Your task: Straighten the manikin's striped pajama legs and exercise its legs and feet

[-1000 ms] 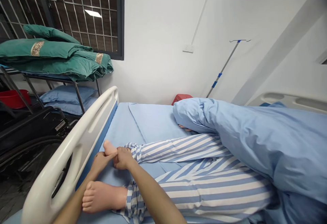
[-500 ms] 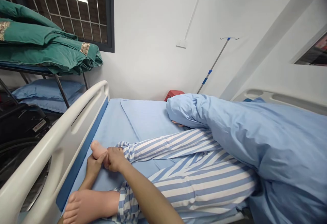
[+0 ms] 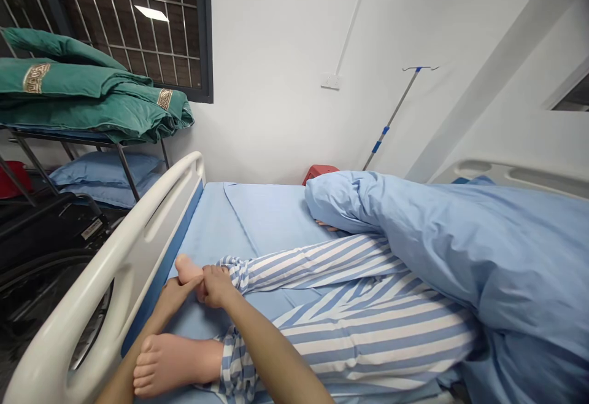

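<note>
A figure in blue-and-white striped trousers (image 3: 350, 306) lies on a bed with a light blue sheet (image 3: 257, 220). A blue quilt (image 3: 460, 244) covers its upper part. My left hand (image 3: 177, 290) cups the far foot (image 3: 186, 268) from below, fingers closed round it. My right hand (image 3: 217, 286) grips the same foot at the ankle, by the trouser cuff. The near bare foot (image 3: 170, 364) rests on the sheet, partly over my left forearm.
A white footboard rail (image 3: 129, 244) runs along the bed's left. Beyond it stand a black wheelchair (image 3: 50, 244) and a rack with folded green blankets (image 3: 87, 97) and blue pillows (image 3: 105, 170). A drip pole (image 3: 396, 115) leans by the wall; a white side rail (image 3: 515, 174) is at right.
Both hands keep their hold on the far foot. The view has swung slightly left and right; the foot and hands stay in nearly the same place on the sheet.
</note>
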`<state>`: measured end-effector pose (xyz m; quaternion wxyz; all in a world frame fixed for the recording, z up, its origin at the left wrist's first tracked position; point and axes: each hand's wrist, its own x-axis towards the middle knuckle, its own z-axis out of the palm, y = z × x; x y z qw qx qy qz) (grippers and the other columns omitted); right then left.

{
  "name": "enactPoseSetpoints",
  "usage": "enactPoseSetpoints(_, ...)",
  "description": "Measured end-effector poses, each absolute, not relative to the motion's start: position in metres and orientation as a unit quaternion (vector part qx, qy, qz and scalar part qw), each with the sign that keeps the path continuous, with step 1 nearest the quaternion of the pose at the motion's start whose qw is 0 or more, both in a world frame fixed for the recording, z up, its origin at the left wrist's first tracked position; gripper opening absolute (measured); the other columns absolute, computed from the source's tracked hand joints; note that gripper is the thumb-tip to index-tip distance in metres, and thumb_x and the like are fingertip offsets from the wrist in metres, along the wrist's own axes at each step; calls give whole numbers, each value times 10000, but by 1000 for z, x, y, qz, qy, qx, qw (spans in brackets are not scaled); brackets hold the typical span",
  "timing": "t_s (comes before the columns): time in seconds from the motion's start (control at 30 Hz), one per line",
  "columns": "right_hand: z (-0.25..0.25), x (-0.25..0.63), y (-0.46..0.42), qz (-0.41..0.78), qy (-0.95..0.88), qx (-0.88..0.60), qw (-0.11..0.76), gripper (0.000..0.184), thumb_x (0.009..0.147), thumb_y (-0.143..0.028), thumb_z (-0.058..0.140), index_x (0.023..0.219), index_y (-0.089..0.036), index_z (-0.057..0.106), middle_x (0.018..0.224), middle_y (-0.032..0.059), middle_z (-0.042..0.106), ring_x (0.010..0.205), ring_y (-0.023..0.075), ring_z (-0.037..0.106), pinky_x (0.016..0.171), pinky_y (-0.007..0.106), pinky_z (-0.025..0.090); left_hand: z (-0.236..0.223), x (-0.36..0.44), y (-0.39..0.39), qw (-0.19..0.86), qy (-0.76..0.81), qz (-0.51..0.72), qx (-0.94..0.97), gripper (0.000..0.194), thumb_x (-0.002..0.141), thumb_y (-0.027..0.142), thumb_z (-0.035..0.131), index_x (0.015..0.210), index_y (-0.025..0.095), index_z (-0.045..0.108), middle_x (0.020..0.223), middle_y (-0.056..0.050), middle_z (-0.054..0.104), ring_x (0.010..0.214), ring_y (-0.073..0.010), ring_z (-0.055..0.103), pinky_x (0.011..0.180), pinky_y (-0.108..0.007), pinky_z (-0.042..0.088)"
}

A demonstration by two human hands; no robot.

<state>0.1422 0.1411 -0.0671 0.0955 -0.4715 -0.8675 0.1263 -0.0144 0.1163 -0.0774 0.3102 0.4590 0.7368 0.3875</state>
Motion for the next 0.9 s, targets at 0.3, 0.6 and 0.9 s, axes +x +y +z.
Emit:
enactPoseSetpoints(0.3,-72,141,144,112,-870,-471,93,462,640,-329,589,1043,-137,469,1034,120,586,970,267,553,870,424,412,-114,21,125,385,638,564,356,398,603,403,669,889,143,574,849,-54,645,787,-206,581,670,-286,472)
enactPoseSetpoints(0.6,-78,141,144,109,-866,-476,105,461,656,-314,586,1063,-138,464,1052,124,569,979,265,536,885,418,392,-86,2,107,421,667,379,484,337,599,467,652,478,184,514,429,2,454,497,-150,425,489,-277,353)
enactPoseSetpoints(0.9,-54,142,119,93,-842,-522,98,592,676,-274,619,1208,-101,426,1185,178,517,1138,312,440,984,447,297,-76,72,20,86,886,437,125,306,795,344,190,584,237,383,681,-128,474,917,-375,486,657,-513,364)
